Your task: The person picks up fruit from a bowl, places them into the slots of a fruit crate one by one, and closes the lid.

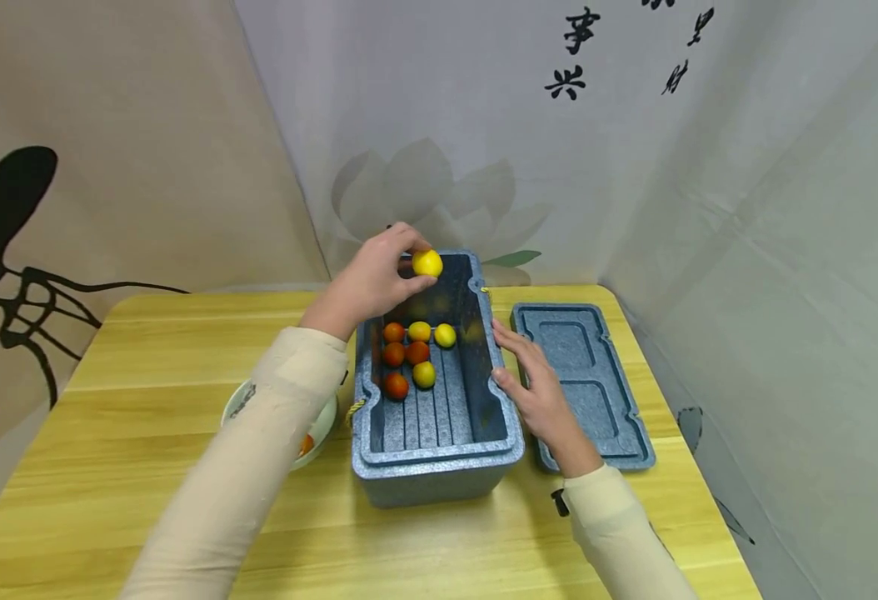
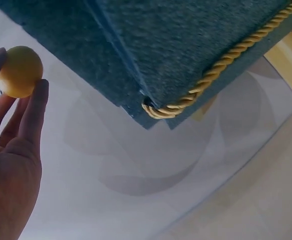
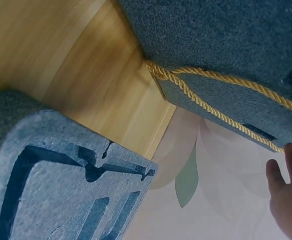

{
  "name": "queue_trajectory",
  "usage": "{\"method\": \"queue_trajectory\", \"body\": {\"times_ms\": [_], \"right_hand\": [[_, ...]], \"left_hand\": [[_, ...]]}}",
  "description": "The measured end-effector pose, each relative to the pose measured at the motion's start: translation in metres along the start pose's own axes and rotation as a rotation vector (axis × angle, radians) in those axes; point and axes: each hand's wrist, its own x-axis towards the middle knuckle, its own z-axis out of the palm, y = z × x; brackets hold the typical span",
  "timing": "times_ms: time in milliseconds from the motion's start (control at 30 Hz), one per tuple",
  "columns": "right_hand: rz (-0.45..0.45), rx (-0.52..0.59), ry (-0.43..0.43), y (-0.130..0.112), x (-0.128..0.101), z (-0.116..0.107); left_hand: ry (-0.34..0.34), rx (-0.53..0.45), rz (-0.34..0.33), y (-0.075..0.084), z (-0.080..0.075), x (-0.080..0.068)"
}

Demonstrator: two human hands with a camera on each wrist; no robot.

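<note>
My left hand (image 1: pixel 379 277) pinches a small round yellow fruit, lemon-like (image 1: pixel 427 263), between thumb and fingertips, over the far end of a grey foam box (image 1: pixel 439 458). In the left wrist view the fruit (image 2: pixel 20 72) is smooth and held at the fingertips. Inside the box, several red tomato-like fruits (image 1: pixel 396 385) and a few yellow ones (image 1: pixel 424 375) lie on the ribbed floor. My right hand (image 1: pixel 535 385) touches the box's right rim with extended fingers and thumb. The right wrist view shows only part of that hand (image 3: pixel 288 192), beside the box wall.
The foam lid (image 1: pixel 581 375) lies on the wooden table right of the box. A pale bowl (image 1: pixel 322 425) with orange-red fruit sits to the left, partly behind my left sleeve. Yellow rope (image 3: pixel 226 77) runs along the box's side. A printed cloth (image 1: pixel 439 125) hangs behind the table.
</note>
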Motion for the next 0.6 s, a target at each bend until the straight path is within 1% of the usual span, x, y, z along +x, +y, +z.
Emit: {"method": "queue_trajectory", "body": {"times_ms": [133, 200, 367, 433, 600], "right_hand": [[0.003, 0.001, 0.001, 0.001, -0.001, 0.0], [0.007, 0.003, -0.001, 0.002, -0.002, 0.0], [-0.004, 0.003, 0.002, 0.003, -0.001, 0.0], [-0.011, 0.005, 0.006, 0.003, -0.001, 0.0], [-0.018, 0.007, 0.001, 0.002, 0.0, 0.001]], "left_hand": [[-0.027, 0.034, -0.012, 0.002, 0.005, 0.003], [-0.042, 0.07, -0.014, 0.001, 0.008, 0.005], [-0.106, 0.16, -0.014, 0.004, 0.012, 0.01], [-0.133, 0.165, -0.019, 0.007, 0.013, 0.012], [-0.17, 0.161, -0.047, 0.008, 0.017, 0.013]]}}
